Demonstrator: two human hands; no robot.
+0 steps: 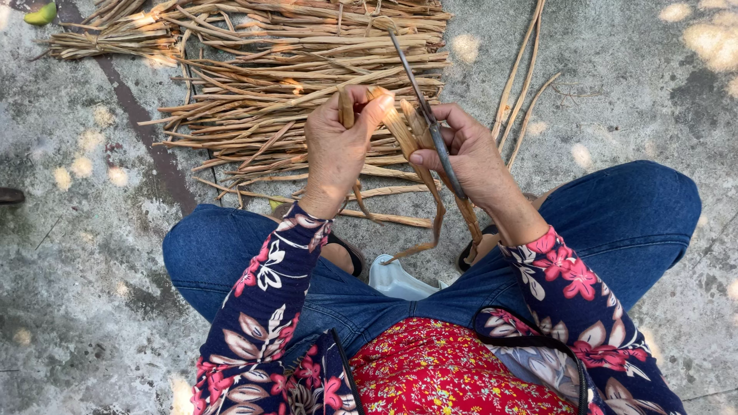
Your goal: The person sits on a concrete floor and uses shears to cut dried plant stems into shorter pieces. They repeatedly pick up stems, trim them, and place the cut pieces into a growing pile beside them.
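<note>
Grip: both of our hands were closed on work; our left hand (336, 150) was clamped around a tan, dried, flat plant strip (402, 132), thumb pressed on its upper end, and our right hand (470, 157) was wrapped around a long, thin, dark metal blade (427, 115).
Blade: it slanted from our right palm up and away, its tip over the pile, its edge lying against the strip between our two hands.
Strip: it was held in the air above our lap, and its loose, curled brown ends (438, 219) hung down between our knees.
Pile: a broad heap of dried straw-coloured stalks (292, 69) lay on the grey concrete floor (92, 269) just beyond our hands, reaching toward the far edge of the floor in view.
Loose stalks: a few long thin stalks (519, 84) lay apart from the heap, to its right.
Lap: blue denim trousers (615, 223), dark floral sleeves (265, 307) and a red flowered garment (438, 369) filled the near side.
Under us: a pale plastic seat (396, 280) showed between our legs.
Far left corner: a small green object (40, 14) lay on the floor; we could not tell what it was.
</note>
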